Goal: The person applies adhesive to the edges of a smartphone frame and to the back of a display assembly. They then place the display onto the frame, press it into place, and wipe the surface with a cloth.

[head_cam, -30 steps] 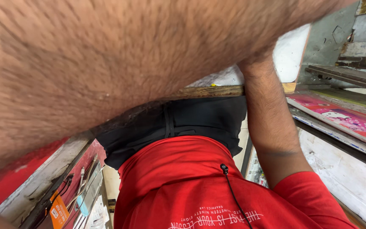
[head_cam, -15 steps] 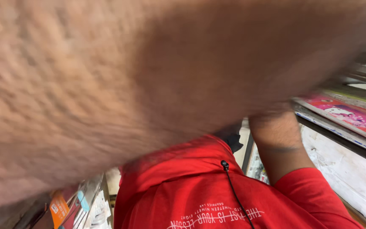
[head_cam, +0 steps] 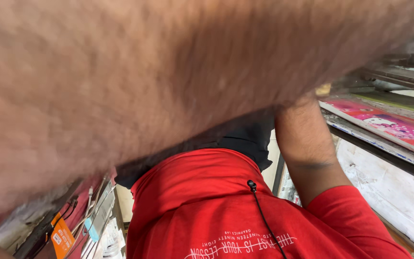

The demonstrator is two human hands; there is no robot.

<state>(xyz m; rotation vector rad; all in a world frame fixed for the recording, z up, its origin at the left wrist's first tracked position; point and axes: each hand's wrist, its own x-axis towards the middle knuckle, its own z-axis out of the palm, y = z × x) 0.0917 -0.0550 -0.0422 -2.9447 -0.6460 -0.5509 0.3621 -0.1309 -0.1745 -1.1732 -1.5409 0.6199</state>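
At the lower left edge, a stack of flat racked items (head_cam: pixel 102 211) stands on edge, carrying an orange tag (head_cam: pixel 63 237) and a light blue tag (head_cam: pixel 91 229); detail there is too blurred to tell more. The left forearm (head_cam: pixel 168 86) crosses the frame from lower left to upper right, very close to the camera and out of focus, and blocks most of the view. The left hand lies beyond the frame edge, so whether its fingers are released or clenched cannot be told. Below the forearm, at centre, are the person's own red shirt (head_cam: pixel 207 211) and black trousers (head_cam: pixel 245 139), with a thin black cord (head_cam: pixel 264 218) hanging down the shirt front. Right of centre, the right arm (head_cam: pixel 307 144) rises from the red sleeve and passes behind the left forearm; the right hand is hidden there, and its grip cannot be told. Just beside that arm, on the right, a pink-printed board (head_cam: pixel 389 122) lies flat in a framed bench edge, untouched as far as can be seen. Below it, a white stained surface (head_cam: pixel 389 187) runs along the right side.
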